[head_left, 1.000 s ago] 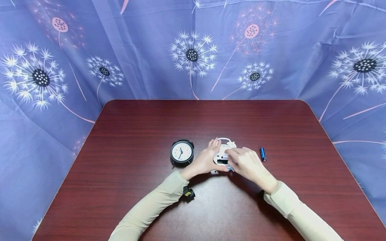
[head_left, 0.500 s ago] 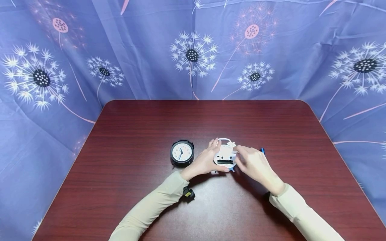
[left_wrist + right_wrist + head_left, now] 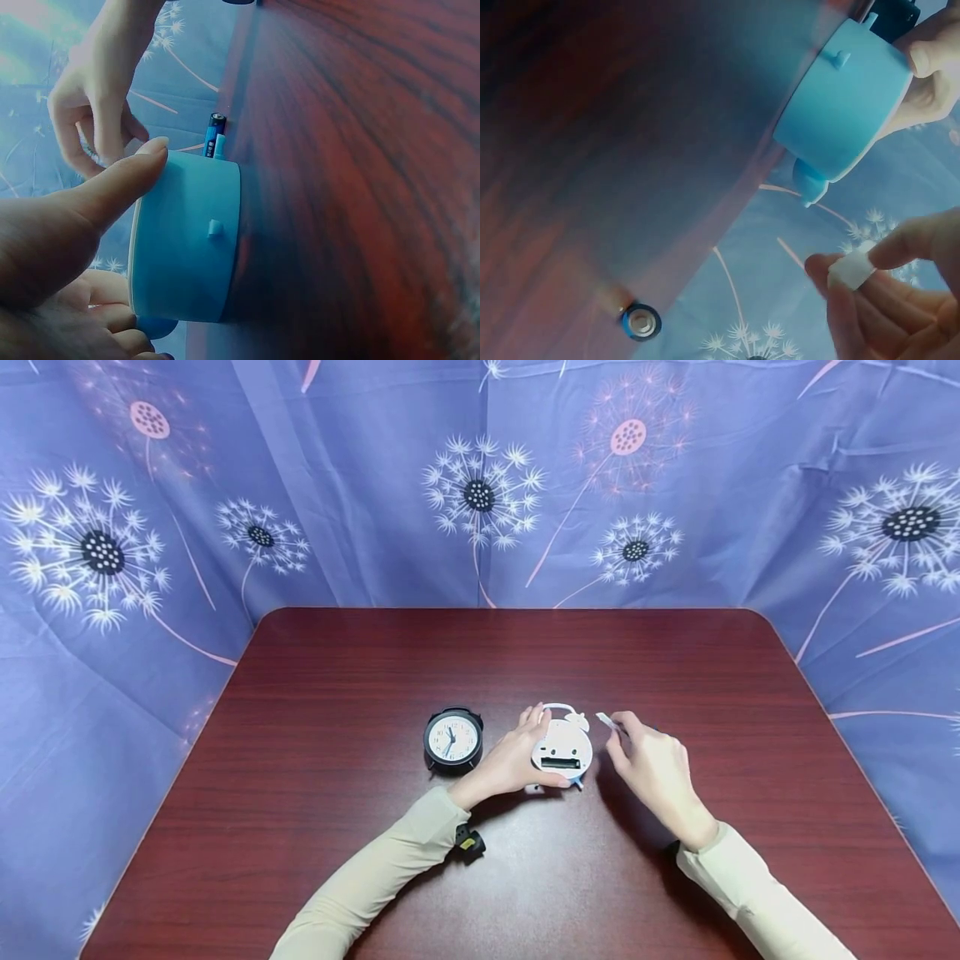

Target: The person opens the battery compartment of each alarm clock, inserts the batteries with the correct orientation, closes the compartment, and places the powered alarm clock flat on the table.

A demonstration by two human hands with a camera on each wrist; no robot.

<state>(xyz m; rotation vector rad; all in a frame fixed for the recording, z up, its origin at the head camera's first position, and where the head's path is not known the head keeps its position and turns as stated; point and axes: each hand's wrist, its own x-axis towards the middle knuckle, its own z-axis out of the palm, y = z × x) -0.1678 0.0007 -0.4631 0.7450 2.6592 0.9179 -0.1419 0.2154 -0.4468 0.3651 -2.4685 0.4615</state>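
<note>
A light blue alarm clock (image 3: 561, 740) lies face down on the table, its white back up and its battery slot bare. My left hand (image 3: 508, 760) grips it from the left side, thumb at the foot end and fingers near the handle. To the right of the clock, my right hand (image 3: 654, 770) pinches a small white battery cover (image 3: 853, 268) between thumb and fingers, apart from the clock. In the left wrist view the clock's blue side wall (image 3: 187, 232) and the thumb show. A blue battery (image 3: 214, 133) lies on the table, mostly hidden behind the right hand in the head view.
A black alarm clock (image 3: 452, 740) with a white dial sits just left of the left hand. A black wrist camera (image 3: 470, 843) hangs under the left sleeve. The dark red table (image 3: 375, 668) ends at a dandelion-patterned blue cloth (image 3: 337, 485).
My right hand has moved right, away from the clock's back, carrying the white battery cover. The battery slot has come into full view. My left hand and the clock stay put.
</note>
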